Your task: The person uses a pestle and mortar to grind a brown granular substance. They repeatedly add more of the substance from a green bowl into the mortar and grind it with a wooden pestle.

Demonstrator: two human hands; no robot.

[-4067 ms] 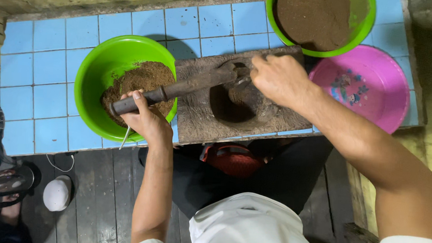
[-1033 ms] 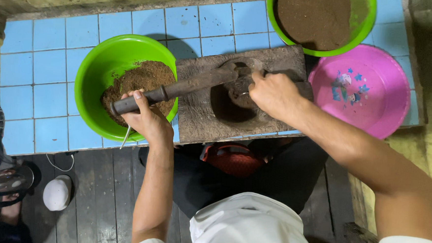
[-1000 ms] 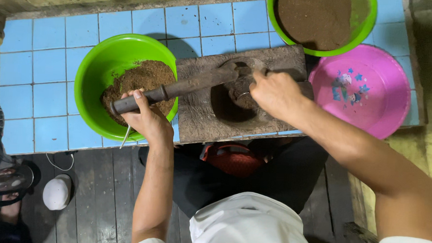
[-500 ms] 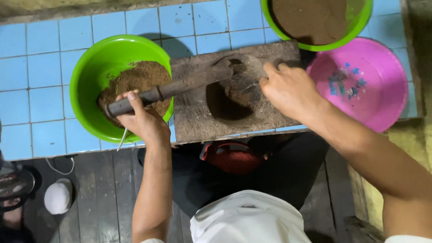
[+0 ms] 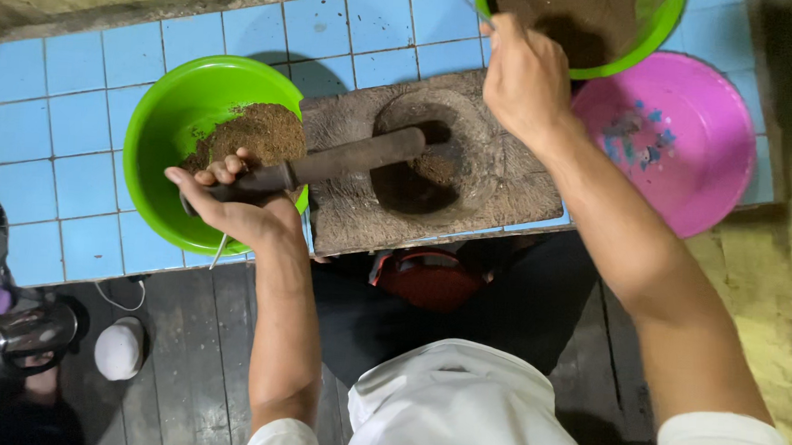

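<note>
Two bowls visible; far green bowl (image 5: 655,28) cropped, right hand (image 5: 523,76) contents hidden.

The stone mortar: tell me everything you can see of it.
The stone mortar is a rough, grey-brown slab with a round hollow in its middle, lying flat on the blue-tiled counter between the green bowl and the pink bowl. Brown powder sits in the hollow. A dark, long pestle lies across its left edge, its end in the hollow, its handle held by the left hand. Its front edge overhangs the counter.
</note>
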